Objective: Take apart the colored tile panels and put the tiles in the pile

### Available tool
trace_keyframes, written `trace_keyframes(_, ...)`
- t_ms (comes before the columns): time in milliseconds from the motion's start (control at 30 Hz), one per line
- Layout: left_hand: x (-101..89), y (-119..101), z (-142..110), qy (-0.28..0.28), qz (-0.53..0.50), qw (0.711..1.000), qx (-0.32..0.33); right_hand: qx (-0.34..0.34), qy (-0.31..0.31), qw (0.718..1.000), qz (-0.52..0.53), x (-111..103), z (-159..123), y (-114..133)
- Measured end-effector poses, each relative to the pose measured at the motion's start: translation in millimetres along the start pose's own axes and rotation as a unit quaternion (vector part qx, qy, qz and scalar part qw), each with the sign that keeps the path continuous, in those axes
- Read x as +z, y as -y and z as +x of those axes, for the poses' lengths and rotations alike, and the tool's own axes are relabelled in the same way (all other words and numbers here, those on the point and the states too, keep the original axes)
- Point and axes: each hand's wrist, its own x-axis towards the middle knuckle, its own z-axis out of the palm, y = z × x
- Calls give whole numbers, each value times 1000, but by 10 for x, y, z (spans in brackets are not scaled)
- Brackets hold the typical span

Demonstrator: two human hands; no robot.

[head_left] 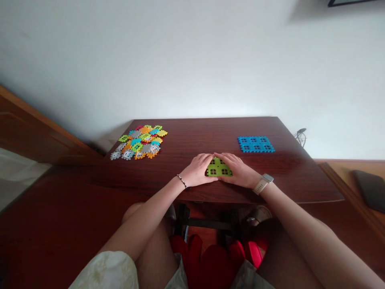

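Note:
Between my two hands is a flat panel of green interlocking tiles with window-shaped cutouts, near the table's front edge. My left hand grips its left side, thumb along the near edge and fingers at the far edge. On the other side my right hand closes round the right part in the same way. The hands almost meet at the middle, and parts of the panel are hidden beneath them. A joined panel of blue tiles lies flat on the table, beyond and to the right of my right hand.
A pile of loose tiles in several colours covers the left part of the dark wooden table. The wall rises behind the table. Black cables hang past the right edge, and a dark flat object lies at far right.

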Motion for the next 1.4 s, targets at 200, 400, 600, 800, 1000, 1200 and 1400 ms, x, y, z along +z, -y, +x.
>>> trace_keyframes(200, -35, 9, 4, -3, -14, 1000, 13, -21, -14, 1000, 18, 20, 15, 37)
trace_keyframes(400, -30, -4, 12, -2, 10, 1000, 23, -24, -13, 1000, 7, 48, 8, 35)
trace_keyframes(600, -47, -33, 26, 4, 16, 1000, 26, -30, -13, 999, 7, 48, 15, 30)
trace_keyframes(800, -50, -47, 26, 1, 11, 1000, 29, -32, -13, 999, 8, 38, 24, 45)
trace_keyframes(1000, -40, -54, 22, 9, 53, 998, 32, -38, -22, 999, 10, 66, 29, 32)
trace_keyframes(1200, -50, -56, 23, 15, 57, 998, 34, -37, -27, 999, 20, 72, 31, 29)
trace_keyframes(1400, -80, -48, 4, 16, 55, 998, 39, -43, -22, 999, 17, 31, 30, 7)
